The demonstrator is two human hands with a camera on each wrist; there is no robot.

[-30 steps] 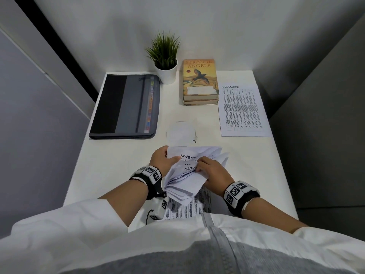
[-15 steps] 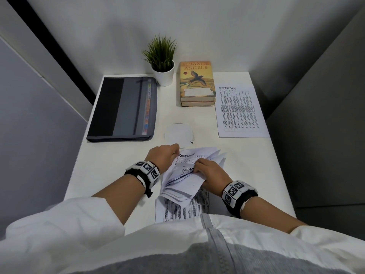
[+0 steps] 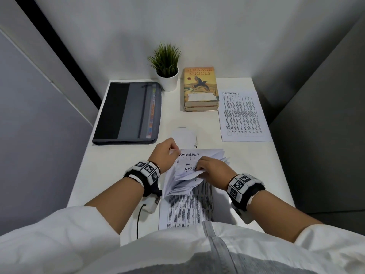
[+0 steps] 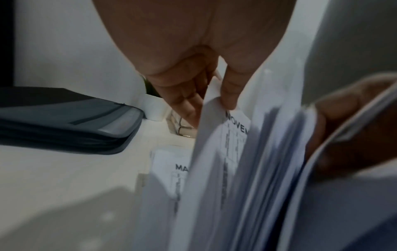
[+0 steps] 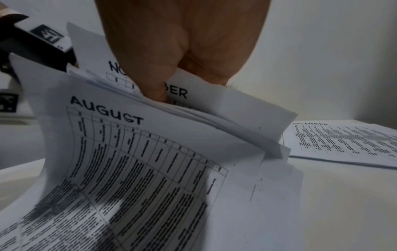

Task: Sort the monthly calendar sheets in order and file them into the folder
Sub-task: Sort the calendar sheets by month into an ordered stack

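Tabletop (image 3: 122,180): white, narrow, walled in on three sides; everything below sits on it.
Folder (image 3: 126,112): dark grey zip folder, closed, lying flat at the far left, well apart from the hands.
December sheet (image 3: 244,115): one calendar page set flat at the far right, beside a stack of books (image 3: 201,89).
Calendar sheets (image 3: 189,204): the unsorted stack lies at the near middle edge, its upper ends lifted and fanned; headings reading November, August and the start of a month beginning MA show among the leaves.
Left hand (image 3: 165,155): thumb and fingers pinch the top left corner of the November sheet (image 4: 236,129), holding it upright.
Right hand (image 3: 212,170): fingers curled into the fan, thumb pressed between pages, holding the other leaves bent back toward the person.
Step in hand: likely pulling November free to lay on December.
Doing it well: keep the right hand pinning the rest, draw the single sheet up and out slowly, check no second page clings, and avoid creasing the corner.
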